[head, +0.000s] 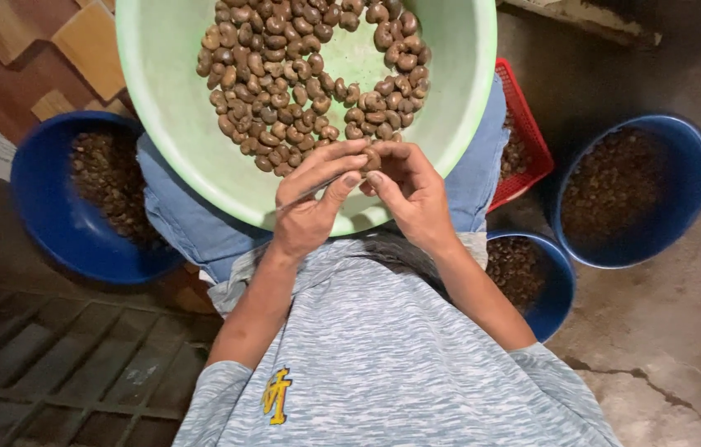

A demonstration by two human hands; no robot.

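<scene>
Pinching one brown curved cashew nut (pixel 372 157) between both hands at near rim of pale green plastic basin (pixel 164 108) | left hand (pixel 311 199) also grips thin metal pick, tip toward nut | right hand (pixel 410 192) clenched on nut, equally near

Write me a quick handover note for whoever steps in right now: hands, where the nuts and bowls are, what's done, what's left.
Left hand: holds a thin metal pick, its fingertips at the nut.
Right hand: pinches one cashew nut over the near rim of the green basin.
Green basin: on the lap, with a pile of cashew nuts in it.
Around: blue bowl to the left, red basket, large blue bowl and smaller blue bowl to the right, all holding brown nuts or bits.
Done: cannot tell how many.
Left: the pile in the green basin.
</scene>
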